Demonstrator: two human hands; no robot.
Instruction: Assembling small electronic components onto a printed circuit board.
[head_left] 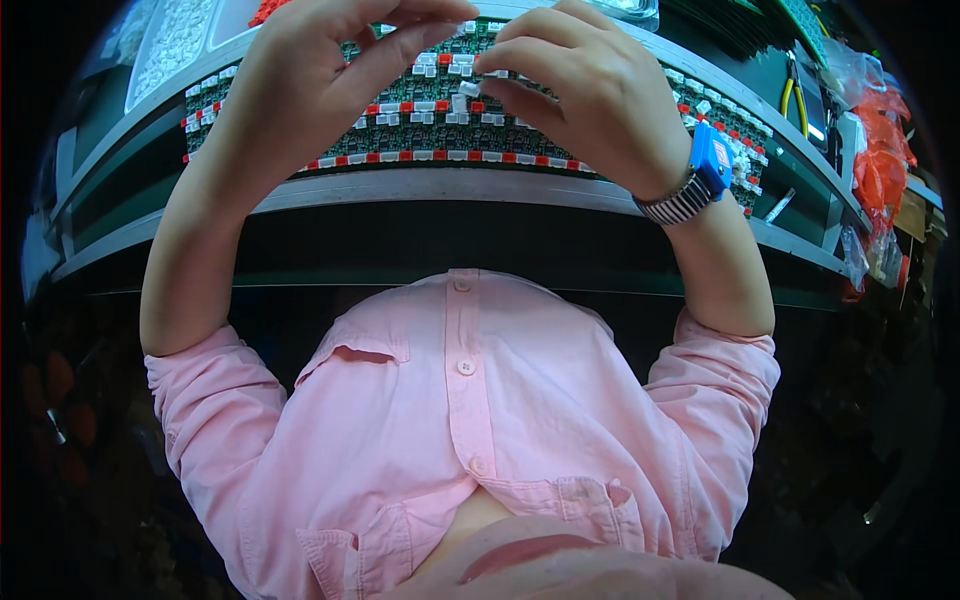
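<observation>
Both my hands reach over the rows of green circuit boards (400, 119), which are set with small white and red connectors. My left hand (345, 50) is curled, its thumb and forefinger brought together above the boards. A pale speck shows by those fingertips, too small to make out. My right hand (590, 85) comes in from the other side with its fingers bent in a pinch. At its thumb and forefinger tips is a small white connector (468, 90), tilted against the rows. On my right wrist is a blue wristband (711, 158) with a striped metal strap.
A pale metal rail (430, 186) runs along the near edge of the boards. White trays hold white pieces (175, 50) and red pieces (266, 10) at the far left. Yellow-handled pliers (795, 95) and orange plastic bags (882, 145) lie to the right.
</observation>
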